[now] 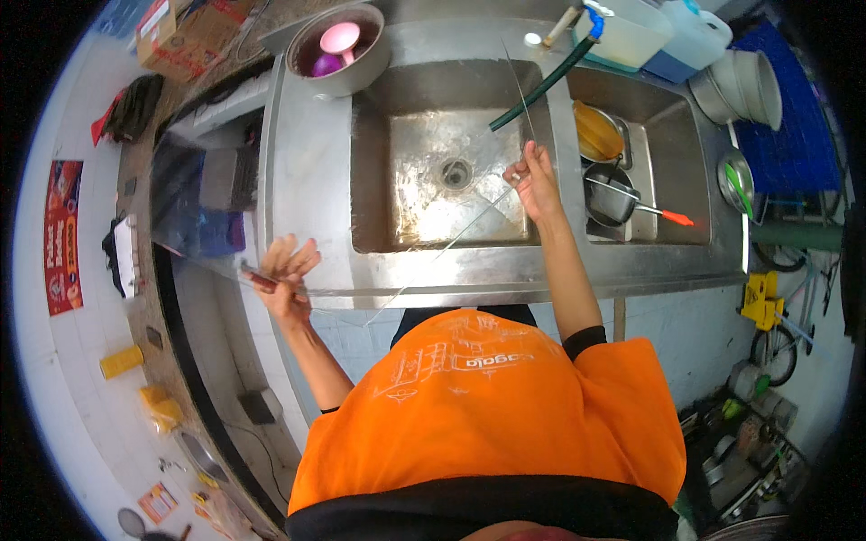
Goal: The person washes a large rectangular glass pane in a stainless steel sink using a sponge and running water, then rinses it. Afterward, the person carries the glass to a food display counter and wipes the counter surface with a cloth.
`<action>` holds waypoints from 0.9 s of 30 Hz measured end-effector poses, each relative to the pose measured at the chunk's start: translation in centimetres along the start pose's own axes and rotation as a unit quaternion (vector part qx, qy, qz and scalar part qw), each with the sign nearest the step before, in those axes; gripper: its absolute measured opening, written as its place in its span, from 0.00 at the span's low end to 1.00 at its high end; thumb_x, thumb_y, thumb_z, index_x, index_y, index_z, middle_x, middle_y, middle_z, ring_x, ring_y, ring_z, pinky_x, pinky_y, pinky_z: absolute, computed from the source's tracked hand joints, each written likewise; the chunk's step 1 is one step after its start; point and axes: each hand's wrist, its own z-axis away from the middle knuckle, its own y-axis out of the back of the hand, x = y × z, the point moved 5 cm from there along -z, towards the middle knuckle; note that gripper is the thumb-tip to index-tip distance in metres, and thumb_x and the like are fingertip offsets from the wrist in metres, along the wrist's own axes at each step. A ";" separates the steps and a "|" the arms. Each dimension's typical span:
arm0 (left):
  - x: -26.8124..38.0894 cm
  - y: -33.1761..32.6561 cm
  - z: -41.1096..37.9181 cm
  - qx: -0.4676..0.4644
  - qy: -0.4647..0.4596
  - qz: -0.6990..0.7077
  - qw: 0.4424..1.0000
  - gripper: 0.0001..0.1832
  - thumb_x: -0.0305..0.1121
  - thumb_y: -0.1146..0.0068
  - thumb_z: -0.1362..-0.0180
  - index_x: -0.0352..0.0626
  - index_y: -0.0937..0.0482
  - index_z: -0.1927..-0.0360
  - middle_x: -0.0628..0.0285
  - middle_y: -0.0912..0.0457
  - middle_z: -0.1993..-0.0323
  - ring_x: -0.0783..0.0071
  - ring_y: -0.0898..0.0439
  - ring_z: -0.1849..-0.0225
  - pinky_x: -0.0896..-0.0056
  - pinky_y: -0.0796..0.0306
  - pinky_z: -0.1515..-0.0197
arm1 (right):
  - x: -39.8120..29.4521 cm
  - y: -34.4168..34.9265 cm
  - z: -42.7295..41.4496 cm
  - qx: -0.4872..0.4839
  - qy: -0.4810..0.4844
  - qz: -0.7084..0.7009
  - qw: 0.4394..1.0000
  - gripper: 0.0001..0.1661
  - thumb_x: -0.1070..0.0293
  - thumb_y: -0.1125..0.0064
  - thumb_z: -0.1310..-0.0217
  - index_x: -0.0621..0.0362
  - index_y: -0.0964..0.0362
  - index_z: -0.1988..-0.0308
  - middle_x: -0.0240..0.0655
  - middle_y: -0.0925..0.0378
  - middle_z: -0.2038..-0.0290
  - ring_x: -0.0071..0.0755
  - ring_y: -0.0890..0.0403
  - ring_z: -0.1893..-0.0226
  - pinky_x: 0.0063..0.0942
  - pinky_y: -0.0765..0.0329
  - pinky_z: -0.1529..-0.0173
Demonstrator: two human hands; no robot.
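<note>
Both hands are raised over the front of a stainless steel sink counter (311,196), around a large clear sheet (473,222). Its thin edges catch the light; whether it is glass or plastic I cannot tell. My right hand (536,179) grips the sheet's edge above the right side of the middle sink basin (440,220). At the lower left, my left hand (285,280) holds the sheet near its other side, several fingers spread and blurred. A small reddish-brown piece (262,279) lies against that hand; what it is stays unclear.
A dark green hose (541,95) hangs over the basin. A large pot (372,74) with pink and purple items stands behind, left. The right basin (676,155) holds pans and an orange-handled utensil (676,218). Jerrycans (683,40) and stacked pots (737,88) stand back right.
</note>
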 end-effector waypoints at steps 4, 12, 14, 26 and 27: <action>1.0 2.5 -2.4 0.029 -0.037 0.082 0.996 0.34 0.18 0.59 0.63 0.29 0.37 0.44 0.42 0.30 0.49 0.40 0.27 0.52 0.51 0.24 0.56 | -6.2 -4.4 2.8 -0.042 0.099 0.056 0.993 0.19 0.55 0.42 0.45 0.49 0.44 0.71 0.29 0.32 0.82 0.30 0.24 0.78 0.31 0.26 0.68; 3.9 4.4 -3.1 -0.009 -0.070 0.102 0.992 0.32 0.18 0.57 0.60 0.26 0.39 0.44 0.39 0.31 0.48 0.39 0.27 0.52 0.49 0.25 0.54 | -8.0 -7.0 5.9 -0.061 0.110 0.163 0.978 0.19 0.57 0.41 0.45 0.53 0.42 0.75 0.29 0.31 0.82 0.31 0.22 0.84 0.27 0.21 0.77; 4.9 4.2 -2.6 -0.015 -0.057 0.072 0.996 0.33 0.17 0.57 0.60 0.25 0.40 0.44 0.38 0.31 0.49 0.40 0.27 0.52 0.50 0.25 0.55 | -6.9 -6.4 5.7 -0.069 0.092 0.214 0.970 0.19 0.57 0.41 0.45 0.53 0.41 0.77 0.29 0.32 0.84 0.30 0.22 0.84 0.26 0.22 0.78; 11.6 -0.7 -1.3 0.039 0.040 -0.168 0.984 0.29 0.22 0.56 0.57 0.22 0.38 0.47 0.39 0.27 0.53 0.47 0.23 0.55 0.58 0.23 0.57 | 4.3 -4.6 3.6 -0.103 -0.012 0.289 0.952 0.26 0.44 0.46 0.46 0.53 0.39 0.80 0.29 0.33 0.89 0.24 0.26 0.90 0.20 0.28 0.85; 11.9 -1.3 -1.4 0.040 0.048 -0.186 0.981 0.29 0.22 0.56 0.57 0.22 0.38 0.47 0.39 0.27 0.53 0.48 0.23 0.55 0.59 0.23 0.57 | 5.5 -4.3 3.4 -0.099 -0.020 0.293 0.951 0.27 0.42 0.46 0.46 0.54 0.39 0.80 0.29 0.33 0.90 0.24 0.26 0.89 0.20 0.28 0.85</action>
